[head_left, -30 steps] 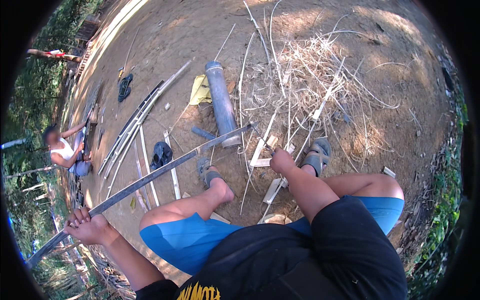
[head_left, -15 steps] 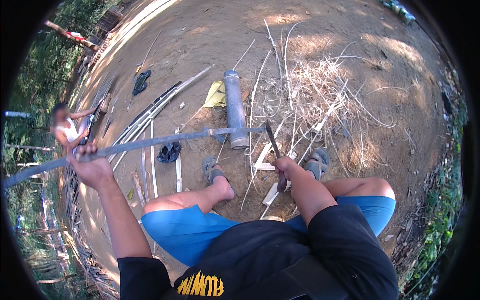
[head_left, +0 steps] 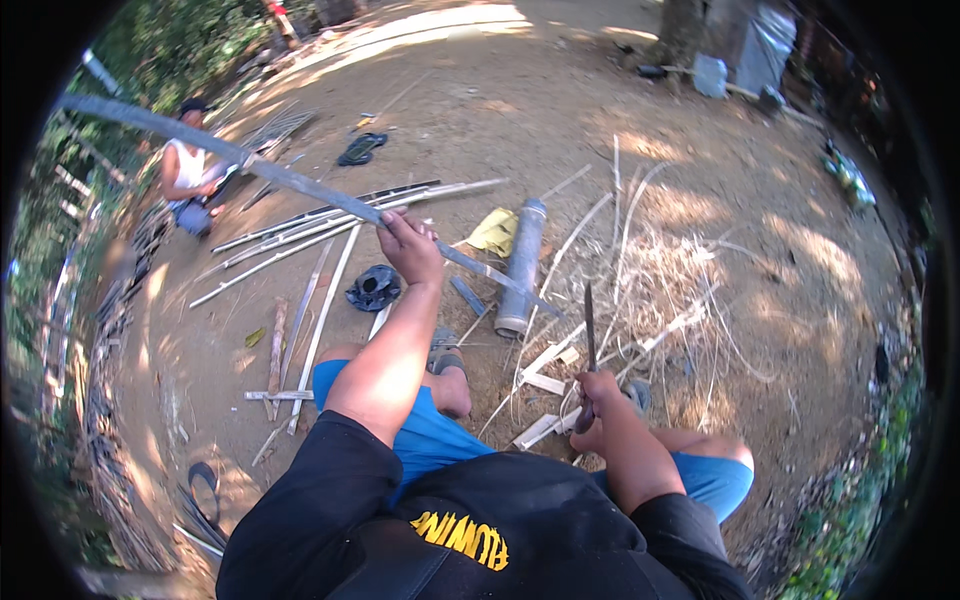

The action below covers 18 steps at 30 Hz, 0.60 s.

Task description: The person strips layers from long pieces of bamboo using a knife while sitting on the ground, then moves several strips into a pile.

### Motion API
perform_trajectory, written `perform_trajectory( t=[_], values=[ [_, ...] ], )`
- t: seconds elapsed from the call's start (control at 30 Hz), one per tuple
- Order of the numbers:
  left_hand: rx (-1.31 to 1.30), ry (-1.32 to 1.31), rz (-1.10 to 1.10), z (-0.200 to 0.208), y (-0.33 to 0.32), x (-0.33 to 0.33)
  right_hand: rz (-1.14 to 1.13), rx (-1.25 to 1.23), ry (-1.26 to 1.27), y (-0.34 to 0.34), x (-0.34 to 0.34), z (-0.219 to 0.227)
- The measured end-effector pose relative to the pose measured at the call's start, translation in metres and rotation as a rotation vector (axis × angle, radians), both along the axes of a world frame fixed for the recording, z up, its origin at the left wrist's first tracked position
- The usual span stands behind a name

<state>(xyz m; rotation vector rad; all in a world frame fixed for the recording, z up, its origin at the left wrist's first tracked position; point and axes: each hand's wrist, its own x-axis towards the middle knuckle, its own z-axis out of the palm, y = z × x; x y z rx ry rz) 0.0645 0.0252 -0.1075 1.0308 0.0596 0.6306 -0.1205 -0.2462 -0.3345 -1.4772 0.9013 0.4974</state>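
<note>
Bamboo strip (head_left: 300, 185) gripped in raised left hand (head_left: 412, 247); right hand (head_left: 598, 392) clenched on upright knife (head_left: 589, 330).

I see no screens or signs around me. The only lettering is the yellow print (head_left: 462, 537) across my black shirt (head_left: 520, 520), low in view. A crumpled yellow wrapper or cloth (head_left: 494, 232) lies on the dirt just beside the grey pipe (head_left: 522, 268); which it is I cannot tell.

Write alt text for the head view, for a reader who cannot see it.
A seated person's left hand grips a long bamboo strip raised over bare dirt, while the right hand holds a knife blade-up. A grey tube, split slats and dry shavings lie ahead; another person sits far left.
</note>
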Motion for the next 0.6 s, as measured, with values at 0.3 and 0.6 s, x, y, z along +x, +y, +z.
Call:
perform_trajectory(
  t=[0.3, 0.6],
  values=[
    [-0.165, -0.179, 0.179, 0.16, 0.166, -0.081, 0.098, -0.255, -0.521, 0.061, 0.023, 0.083],
    [-0.403, -0.036, 0.52, 0.127, 0.302, -0.224, 0.461, -0.299, -0.613, 0.112, -0.006, 0.164]
  ],
)
